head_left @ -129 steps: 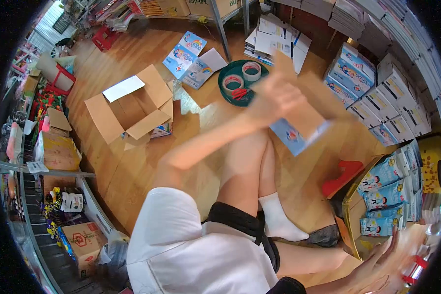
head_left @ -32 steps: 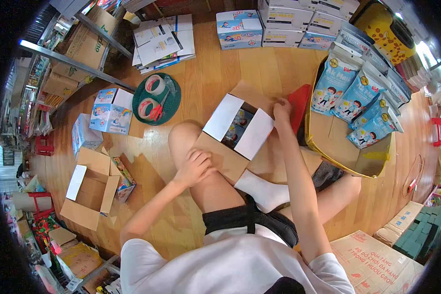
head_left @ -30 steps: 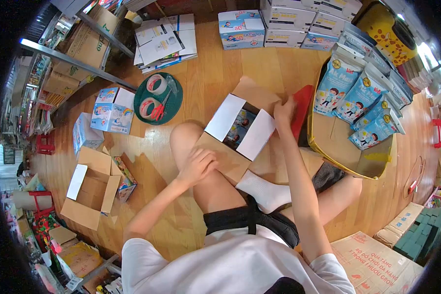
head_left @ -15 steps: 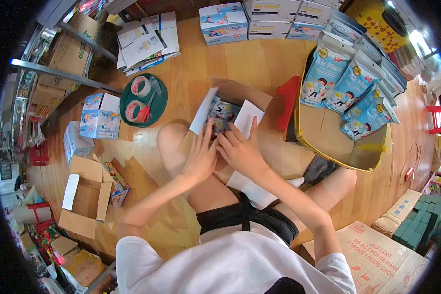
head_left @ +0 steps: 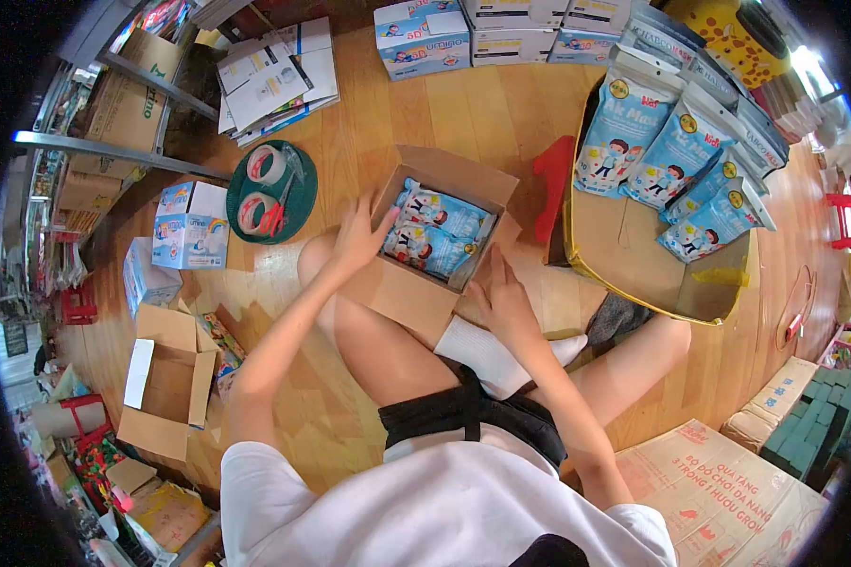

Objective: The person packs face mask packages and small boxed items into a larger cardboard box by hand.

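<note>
A cardboard box (head_left: 411, 295) sits on the floor between my crossed legs with its flaps folded outward. Inside lie blue-and-white mask packs (head_left: 435, 229) with cartoon children printed on them, in two rows. My left hand (head_left: 357, 234) is at the box's left side, thumb apart from the fingers and reaching the rim. On the other side, my right hand (head_left: 509, 304) is by the near right corner, fingers stretched out and thumb spread. Neither hand grips a pack.
To the right, a yellow-edged carton (head_left: 667, 304) holds upright mask pouches (head_left: 624, 132). A green tray (head_left: 295, 210) at the left carries tape rolls (head_left: 260, 214) and red-handled scissors (head_left: 274, 222). An open carton (head_left: 167, 378) stands at lower left, and printed boxes (head_left: 424, 42) line the back.
My hands have moved apart, from together over the box to its left and right sides. The white-faced side flaps now lie outward, and the packs show fully.
</note>
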